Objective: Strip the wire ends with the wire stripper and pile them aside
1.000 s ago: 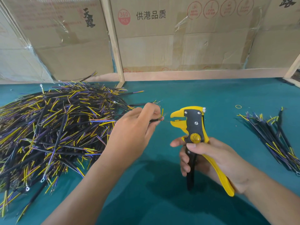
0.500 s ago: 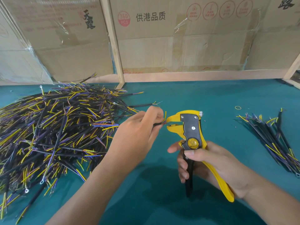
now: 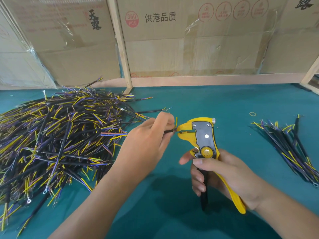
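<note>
From the head camera I see my left hand (image 3: 148, 144) pinching a thin black wire (image 3: 168, 131) near its end, its tip at the mouth of the wire stripper (image 3: 201, 137); whether a strand sits fully between the jaws I can't quite tell. My right hand (image 3: 224, 176) is wrapped round the stripper's handles. The wire looks light and floppy, so I judge it best held close to the tip, as now, or it will bend away. The unstripped heap (image 3: 57, 138) lies to the left on the green table (image 3: 198, 104), the done pile (image 3: 288, 145) to the right. Compared with a second ago, the wire end has closed the gap to the jaws.
</note>
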A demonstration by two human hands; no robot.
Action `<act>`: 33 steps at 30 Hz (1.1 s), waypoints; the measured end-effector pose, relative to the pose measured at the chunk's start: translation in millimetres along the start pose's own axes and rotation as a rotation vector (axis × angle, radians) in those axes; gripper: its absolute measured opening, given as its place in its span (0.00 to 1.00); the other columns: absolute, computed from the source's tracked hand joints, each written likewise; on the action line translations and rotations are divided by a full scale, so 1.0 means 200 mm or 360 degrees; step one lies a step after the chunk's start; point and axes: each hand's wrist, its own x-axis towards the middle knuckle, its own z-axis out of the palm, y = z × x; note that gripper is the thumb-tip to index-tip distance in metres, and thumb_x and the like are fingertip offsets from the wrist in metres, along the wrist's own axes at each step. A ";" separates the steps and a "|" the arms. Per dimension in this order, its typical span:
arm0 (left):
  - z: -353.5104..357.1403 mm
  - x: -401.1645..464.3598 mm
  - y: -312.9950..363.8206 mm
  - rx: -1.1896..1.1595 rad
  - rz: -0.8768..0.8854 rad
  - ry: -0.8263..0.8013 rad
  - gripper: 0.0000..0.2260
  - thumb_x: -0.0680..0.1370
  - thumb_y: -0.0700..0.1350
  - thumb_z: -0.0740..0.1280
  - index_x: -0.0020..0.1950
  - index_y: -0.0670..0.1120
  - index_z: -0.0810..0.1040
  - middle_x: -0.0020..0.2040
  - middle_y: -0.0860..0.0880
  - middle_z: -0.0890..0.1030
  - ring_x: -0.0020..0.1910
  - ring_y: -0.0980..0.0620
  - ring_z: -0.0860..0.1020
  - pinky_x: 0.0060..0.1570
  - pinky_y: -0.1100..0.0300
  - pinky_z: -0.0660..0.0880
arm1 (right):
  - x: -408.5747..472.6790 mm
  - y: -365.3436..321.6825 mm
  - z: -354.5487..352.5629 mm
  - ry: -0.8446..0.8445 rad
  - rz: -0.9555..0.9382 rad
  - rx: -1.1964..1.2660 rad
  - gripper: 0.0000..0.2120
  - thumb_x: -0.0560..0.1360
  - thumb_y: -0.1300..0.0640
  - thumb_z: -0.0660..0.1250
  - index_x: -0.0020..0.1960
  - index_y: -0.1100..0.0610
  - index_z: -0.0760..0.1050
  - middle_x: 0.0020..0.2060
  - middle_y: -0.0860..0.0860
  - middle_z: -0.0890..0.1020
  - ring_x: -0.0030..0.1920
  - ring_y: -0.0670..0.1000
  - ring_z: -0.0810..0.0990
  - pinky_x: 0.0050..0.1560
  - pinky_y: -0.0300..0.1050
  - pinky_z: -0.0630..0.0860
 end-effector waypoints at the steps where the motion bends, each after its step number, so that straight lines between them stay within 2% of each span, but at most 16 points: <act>1: 0.00 0.00 0.00 -0.0011 -0.0010 -0.0019 0.15 0.78 0.39 0.70 0.54 0.52 0.65 0.47 0.56 0.83 0.47 0.49 0.80 0.41 0.49 0.77 | 0.00 0.00 0.00 0.0005 0.0005 0.0004 0.16 0.73 0.50 0.71 0.55 0.61 0.81 0.32 0.55 0.70 0.30 0.55 0.72 0.37 0.52 0.75; 4: 0.00 0.00 0.01 -0.0060 -0.0039 -0.0064 0.15 0.79 0.40 0.69 0.54 0.53 0.64 0.48 0.58 0.83 0.50 0.49 0.79 0.44 0.50 0.76 | 0.00 -0.01 0.01 0.0035 0.0016 0.0009 0.17 0.73 0.49 0.72 0.54 0.61 0.81 0.30 0.55 0.68 0.28 0.55 0.70 0.35 0.51 0.74; 8: 0.00 0.00 0.01 -0.0072 -0.0039 -0.0065 0.15 0.80 0.40 0.68 0.54 0.54 0.63 0.49 0.58 0.83 0.49 0.51 0.78 0.44 0.51 0.74 | 0.00 -0.02 0.02 0.0073 0.0012 0.0032 0.17 0.73 0.48 0.72 0.53 0.61 0.81 0.29 0.54 0.66 0.26 0.53 0.67 0.31 0.48 0.73; 13: 0.01 0.00 0.00 -0.0090 -0.0046 -0.0078 0.15 0.80 0.41 0.68 0.54 0.53 0.63 0.49 0.59 0.83 0.49 0.51 0.79 0.45 0.50 0.76 | -0.01 -0.04 0.03 0.0214 0.0020 0.0009 0.19 0.70 0.44 0.72 0.50 0.59 0.82 0.27 0.52 0.64 0.22 0.50 0.62 0.26 0.43 0.67; 16: 0.01 0.00 -0.01 -0.0102 -0.0044 -0.0027 0.15 0.79 0.41 0.70 0.54 0.53 0.64 0.48 0.59 0.84 0.50 0.56 0.78 0.45 0.56 0.73 | -0.02 -0.05 0.03 0.0245 -0.0002 0.0014 0.19 0.70 0.44 0.72 0.49 0.59 0.82 0.26 0.51 0.63 0.21 0.49 0.61 0.25 0.41 0.65; 19: 0.02 0.00 -0.03 -0.0151 -0.0088 0.0007 0.15 0.78 0.42 0.71 0.52 0.53 0.66 0.46 0.60 0.84 0.43 0.65 0.76 0.42 0.64 0.71 | -0.01 -0.06 0.02 0.0190 -0.0069 0.0088 0.15 0.73 0.48 0.72 0.52 0.60 0.82 0.28 0.53 0.67 0.25 0.52 0.66 0.28 0.47 0.71; 20: 0.01 0.01 -0.04 -0.0168 -0.0100 0.0017 0.15 0.78 0.42 0.72 0.52 0.53 0.66 0.43 0.61 0.83 0.38 0.65 0.75 0.40 0.68 0.70 | 0.00 -0.06 0.02 0.0189 -0.0113 0.0116 0.14 0.75 0.51 0.70 0.54 0.60 0.83 0.30 0.54 0.69 0.28 0.54 0.69 0.32 0.48 0.74; 22: 0.01 0.01 -0.06 -0.0243 -0.0142 0.0043 0.14 0.77 0.42 0.72 0.50 0.53 0.67 0.39 0.62 0.81 0.32 0.58 0.73 0.37 0.71 0.68 | 0.01 -0.07 0.00 0.0245 -0.0147 0.0182 0.16 0.75 0.54 0.66 0.57 0.62 0.82 0.33 0.57 0.72 0.32 0.57 0.72 0.37 0.51 0.77; 25: -0.01 0.02 -0.07 -0.0443 -0.0200 0.0098 0.11 0.77 0.43 0.73 0.47 0.51 0.71 0.38 0.54 0.82 0.33 0.48 0.75 0.36 0.63 0.71 | 0.02 -0.08 -0.02 0.0296 -0.0103 0.0284 0.19 0.74 0.54 0.66 0.60 0.63 0.81 0.35 0.60 0.72 0.33 0.58 0.73 0.38 0.53 0.77; 29: -0.03 0.03 -0.07 -0.0816 -0.0287 0.0041 0.07 0.77 0.53 0.70 0.47 0.54 0.74 0.44 0.53 0.86 0.43 0.44 0.81 0.44 0.50 0.75 | 0.01 -0.08 -0.03 0.0184 -0.0046 0.0261 0.20 0.74 0.53 0.67 0.62 0.63 0.80 0.36 0.59 0.73 0.34 0.59 0.73 0.40 0.54 0.77; 31: -0.03 0.03 -0.07 -0.0962 -0.0289 0.0013 0.06 0.77 0.55 0.70 0.47 0.55 0.75 0.45 0.52 0.86 0.46 0.45 0.82 0.47 0.51 0.77 | 0.00 -0.07 -0.03 0.0096 -0.0041 0.0254 0.22 0.73 0.52 0.69 0.64 0.63 0.79 0.36 0.59 0.73 0.35 0.59 0.73 0.42 0.55 0.77; 33: -0.03 0.03 -0.08 -0.1093 -0.0273 -0.0009 0.05 0.78 0.51 0.70 0.47 0.54 0.76 0.45 0.51 0.86 0.47 0.46 0.82 0.49 0.54 0.77 | 0.00 -0.06 -0.02 0.0007 -0.0045 0.0265 0.24 0.73 0.51 0.69 0.66 0.63 0.78 0.37 0.58 0.73 0.35 0.59 0.74 0.44 0.55 0.77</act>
